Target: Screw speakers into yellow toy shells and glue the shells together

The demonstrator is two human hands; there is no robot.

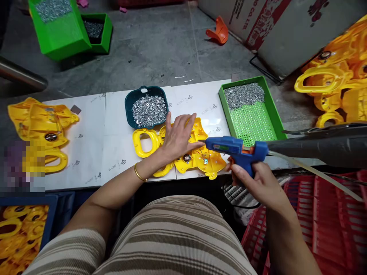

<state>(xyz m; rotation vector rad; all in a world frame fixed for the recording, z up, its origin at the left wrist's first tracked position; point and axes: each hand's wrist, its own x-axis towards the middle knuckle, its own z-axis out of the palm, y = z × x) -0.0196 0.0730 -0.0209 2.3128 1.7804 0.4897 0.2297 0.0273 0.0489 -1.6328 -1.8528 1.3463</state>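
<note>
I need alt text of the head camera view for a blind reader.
The right hand holds a blue glue gun, its nozzle near the left hand, over yellow plastic parts. Nearby, a dark tub and a green tray hold small metal pieces.

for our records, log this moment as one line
left hand: over yellow plastic parts | right hand: holding blue glue gun, aimed leftward | nearby: teal tray and green tray with metal pieces
</note>
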